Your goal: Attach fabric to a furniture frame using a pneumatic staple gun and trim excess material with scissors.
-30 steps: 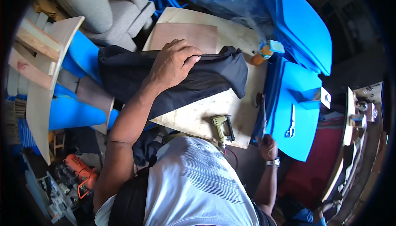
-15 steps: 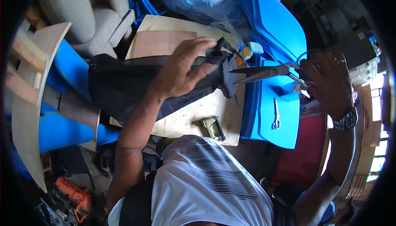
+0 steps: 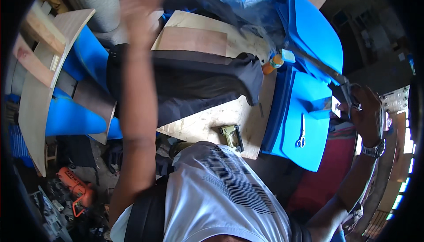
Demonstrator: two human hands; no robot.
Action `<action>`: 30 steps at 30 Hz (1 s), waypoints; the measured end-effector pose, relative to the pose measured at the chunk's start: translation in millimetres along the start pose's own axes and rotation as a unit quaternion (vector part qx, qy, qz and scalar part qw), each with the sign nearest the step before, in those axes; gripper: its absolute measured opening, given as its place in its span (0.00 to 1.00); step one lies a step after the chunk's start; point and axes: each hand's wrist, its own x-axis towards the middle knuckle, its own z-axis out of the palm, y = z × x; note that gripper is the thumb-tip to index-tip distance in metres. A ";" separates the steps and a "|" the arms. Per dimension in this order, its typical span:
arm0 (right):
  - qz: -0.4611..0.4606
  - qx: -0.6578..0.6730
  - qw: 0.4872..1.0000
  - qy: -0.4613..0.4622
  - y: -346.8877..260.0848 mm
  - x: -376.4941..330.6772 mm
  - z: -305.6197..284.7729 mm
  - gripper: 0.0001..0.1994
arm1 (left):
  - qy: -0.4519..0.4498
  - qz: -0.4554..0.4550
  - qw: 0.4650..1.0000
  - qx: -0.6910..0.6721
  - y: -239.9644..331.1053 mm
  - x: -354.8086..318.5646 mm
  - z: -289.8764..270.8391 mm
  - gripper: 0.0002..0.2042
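The left hand lifts a blurred strip of dark fabric off the worktop; its grip is unclear. The right hand clasps large shears. Slack cloth could snag the blades.

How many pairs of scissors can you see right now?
2. One large pair of scissors is held in the right hand; a small pair lies on the blue foam sheet. Clutter may hide others.
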 end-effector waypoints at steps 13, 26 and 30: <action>-0.126 -0.077 0.989 0.013 -32.8 96.0 7.0 0.26 | 0.263 0.203 0.911 0.243 82.3 -36.4 -114.0 0.18; -0.148 -0.075 0.986 -0.008 -48.4 125.3 -5.0 0.32 | -0.564 0.063 0.823 -0.006 81.4 -49.9 49.9 0.17; -0.210 -0.084 0.974 -0.020 -56.1 160.8 29.4 0.33 | -0.510 0.043 0.858 -0.043 74.7 -68.4 32.6 0.09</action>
